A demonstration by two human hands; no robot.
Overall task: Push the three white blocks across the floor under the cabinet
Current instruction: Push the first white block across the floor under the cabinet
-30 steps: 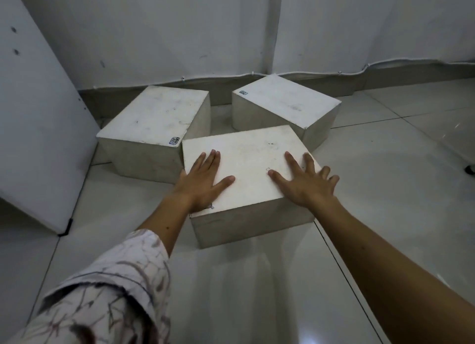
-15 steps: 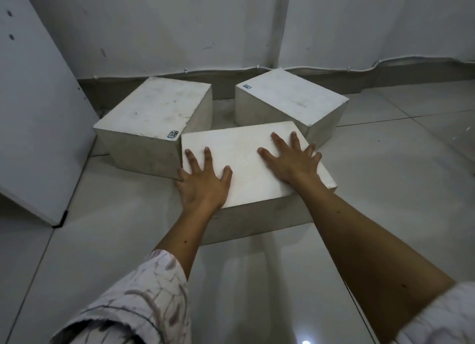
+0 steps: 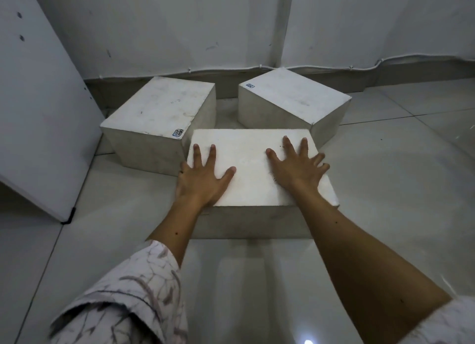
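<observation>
1. Hands flat, fingers spread: left hand (image 3: 203,180) and right hand (image 3: 298,167) press on top of the near block (image 3: 253,169).
2. Beyond the fingertips: left block (image 3: 159,112) and right block (image 3: 293,97) (both stickered), near the wall (image 3: 180,30).

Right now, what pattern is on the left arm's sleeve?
Pale cloth with dark, branching marble-like streaks on the left sleeve, clearest in the head view.

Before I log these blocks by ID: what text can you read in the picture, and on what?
Sticker on the left block: two lines, possibly "LLP" and "0097", too blurred to be sure.
Sticker on the right block: too small to read.
Near block, under both hands: no text visible.
</observation>
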